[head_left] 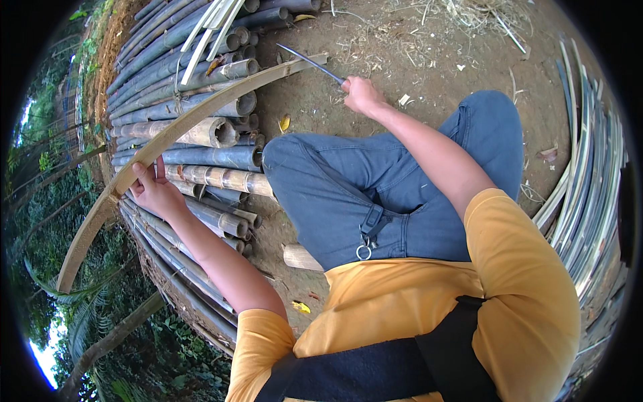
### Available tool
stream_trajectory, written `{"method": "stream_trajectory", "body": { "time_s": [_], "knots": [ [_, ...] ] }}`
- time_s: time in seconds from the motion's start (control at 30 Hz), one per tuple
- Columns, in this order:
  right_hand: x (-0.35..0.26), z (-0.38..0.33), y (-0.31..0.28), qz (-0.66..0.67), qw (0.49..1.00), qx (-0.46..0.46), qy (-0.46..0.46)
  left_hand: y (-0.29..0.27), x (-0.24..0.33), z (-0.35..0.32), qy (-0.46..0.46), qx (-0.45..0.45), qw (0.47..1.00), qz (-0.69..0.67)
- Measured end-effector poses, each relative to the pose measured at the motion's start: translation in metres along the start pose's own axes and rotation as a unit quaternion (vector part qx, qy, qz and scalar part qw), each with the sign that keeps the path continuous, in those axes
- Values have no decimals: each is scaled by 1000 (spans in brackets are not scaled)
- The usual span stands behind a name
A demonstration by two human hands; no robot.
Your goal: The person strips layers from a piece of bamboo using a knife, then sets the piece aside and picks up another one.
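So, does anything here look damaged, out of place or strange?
Nothing stands out. The left hand holds a long bamboo strip, which looks bowed mostly because of the lens. The right hand holds a thin blade near the strip's far end. The bamboo poles lie stacked in order.

- No pkgs, labels, signs or screens anywhere in my head-cam view.
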State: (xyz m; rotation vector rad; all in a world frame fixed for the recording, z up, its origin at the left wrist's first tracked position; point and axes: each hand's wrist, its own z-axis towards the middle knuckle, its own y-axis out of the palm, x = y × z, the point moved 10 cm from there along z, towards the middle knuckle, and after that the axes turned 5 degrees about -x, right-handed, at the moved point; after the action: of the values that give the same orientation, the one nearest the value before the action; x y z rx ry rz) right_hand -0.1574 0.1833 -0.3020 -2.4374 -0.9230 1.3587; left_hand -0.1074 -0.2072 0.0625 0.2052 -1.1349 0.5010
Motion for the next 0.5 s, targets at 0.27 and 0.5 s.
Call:
{"method": "stream_trajectory", "body": {
  "time_s": [0.27, 0.5],
  "knots": [
    [16, 7, 7, 31, 999, 5, 34, 1, -2, 2, 4, -1, 1000, 11],
    [47, 18, 9, 62, 994, 47, 79, 4, 6, -1, 7, 46, 997, 54]
  ]
}}
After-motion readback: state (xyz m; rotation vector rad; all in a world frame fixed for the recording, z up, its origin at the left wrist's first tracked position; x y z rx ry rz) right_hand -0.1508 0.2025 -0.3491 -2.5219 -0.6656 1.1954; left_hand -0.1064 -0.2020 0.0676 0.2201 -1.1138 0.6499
